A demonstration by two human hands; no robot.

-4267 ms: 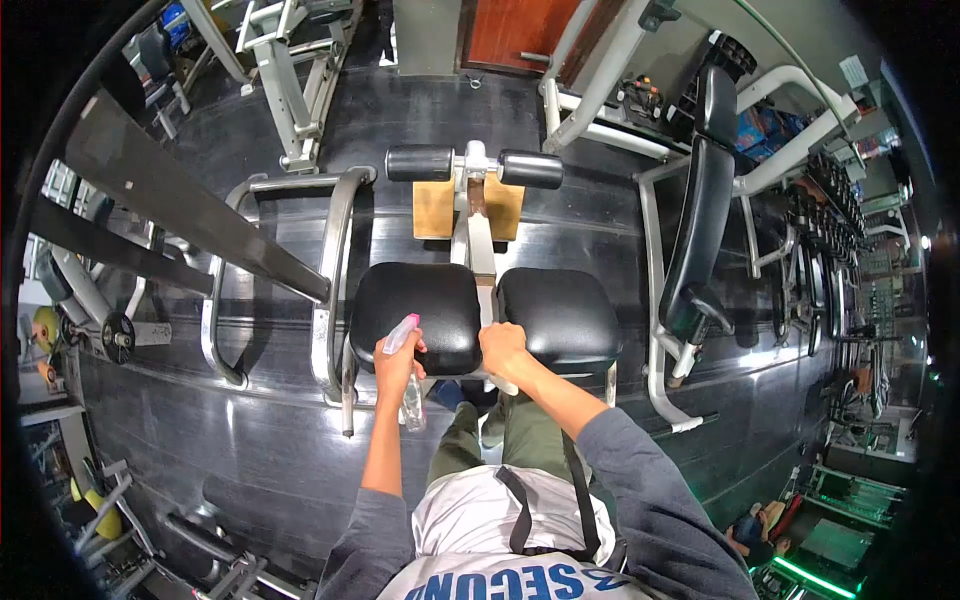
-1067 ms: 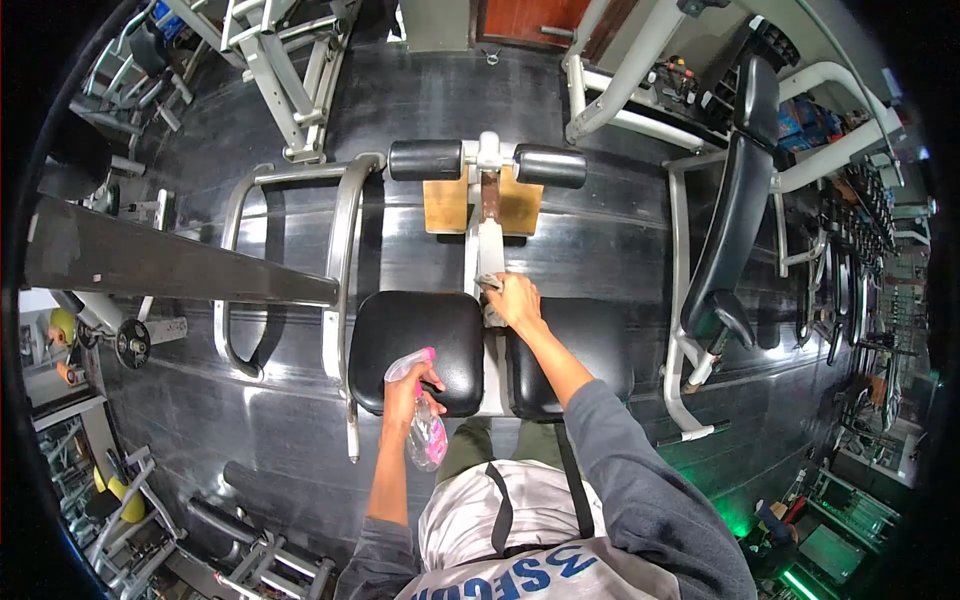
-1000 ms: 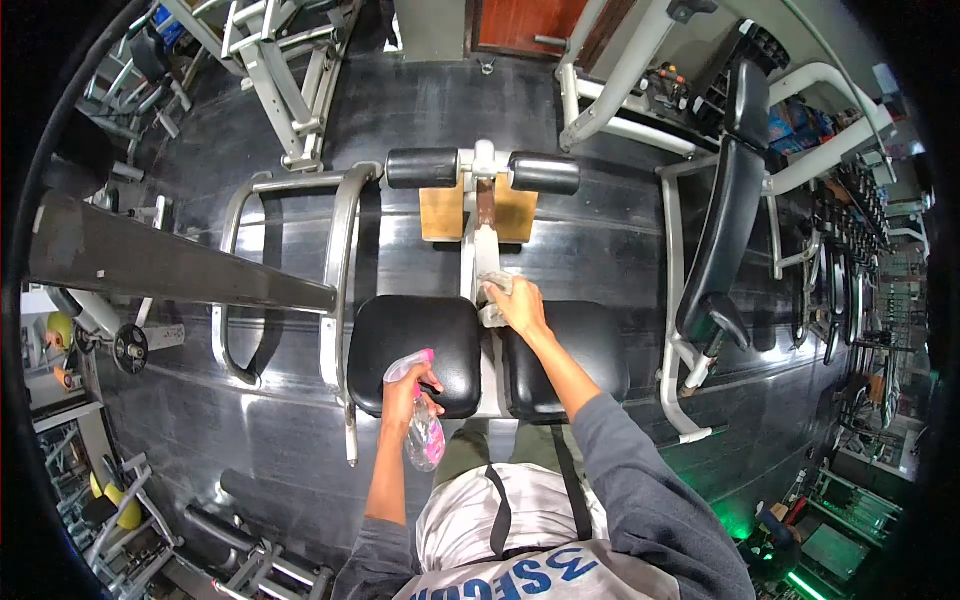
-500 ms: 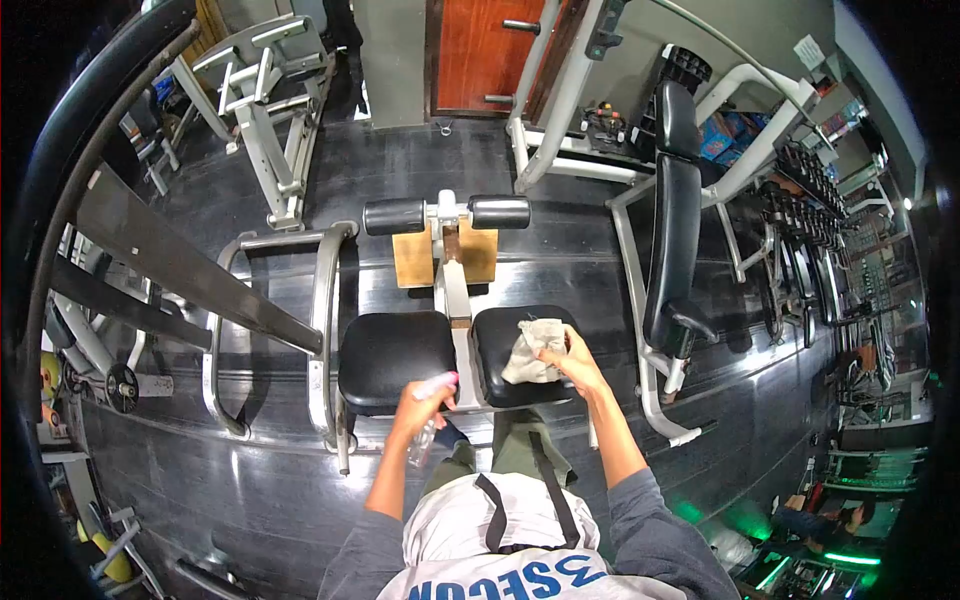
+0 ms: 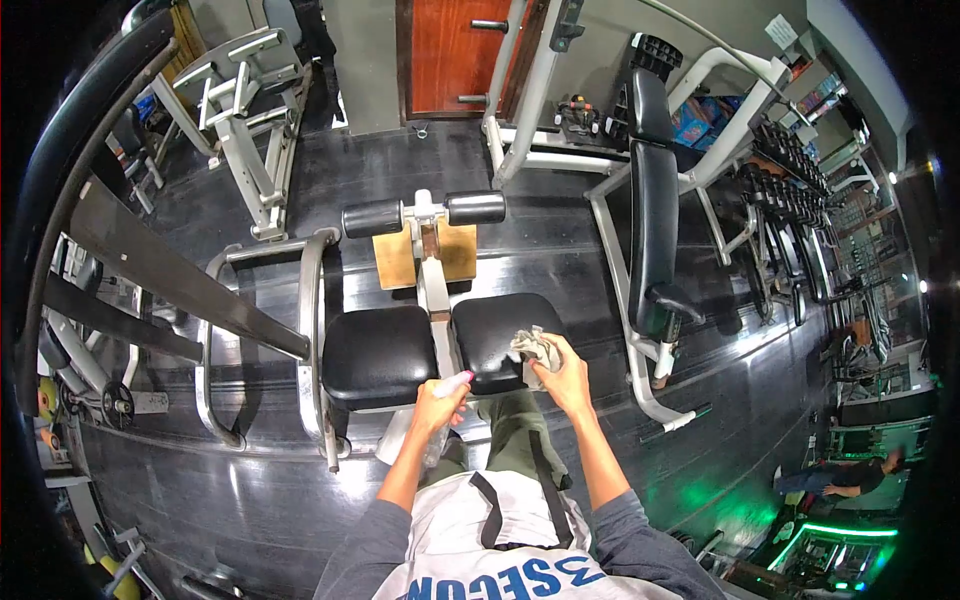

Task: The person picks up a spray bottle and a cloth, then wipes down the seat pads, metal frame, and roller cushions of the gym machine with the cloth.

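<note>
My left hand [image 5: 438,402] is wrapped round a clear spray bottle [image 5: 436,446] with a pink nozzle tip, near the front edge of the left black pad [image 5: 378,352]. My right hand [image 5: 562,375] holds a crumpled pale cloth [image 5: 537,347] over the right part of the right black pad [image 5: 500,330]. Whether the cloth touches the pad I cannot tell. Between the pads runs a grey metal post [image 5: 433,290], leading to two black foam rollers [image 5: 475,207] and a wooden plate [image 5: 457,252].
A black upright bench [image 5: 652,230] on a grey frame stands to the right. Metal rails [image 5: 312,340] rise on the left. Behind are a red door [image 5: 450,60] and a dumbbell rack [image 5: 785,190]. Another person [image 5: 845,478] is at the far right.
My right hand has gone from the centre post to the right pad with the cloth, which is now more bunched. My left hand with the bottle has shifted right. The view has tilted up.
</note>
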